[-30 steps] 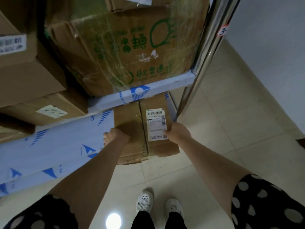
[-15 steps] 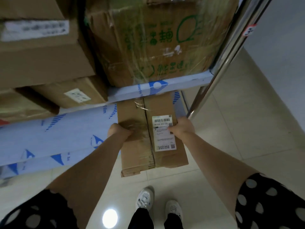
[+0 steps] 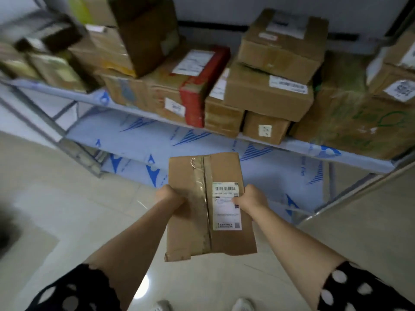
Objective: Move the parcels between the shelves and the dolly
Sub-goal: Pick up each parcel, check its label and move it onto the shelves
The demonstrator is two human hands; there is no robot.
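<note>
Tiled floor (image 3: 67, 198) below parcel-laden shelves (image 3: 314, 151) across upper frame. At centre, gripping cardboard parcel (image 3: 190, 176) by both side edges, left hand (image 3: 169, 196) and right hand (image 3: 251, 198) curled round it, clear of shelving. Apparently mid-carry; next, turning toward unseen dolly.

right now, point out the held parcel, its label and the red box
held parcel (image 3: 188, 234), head view, bare cardboard left of tape
label (image 3: 225, 215), head view, middle of sticker
red box (image 3: 195, 104), head view, red end face
</note>
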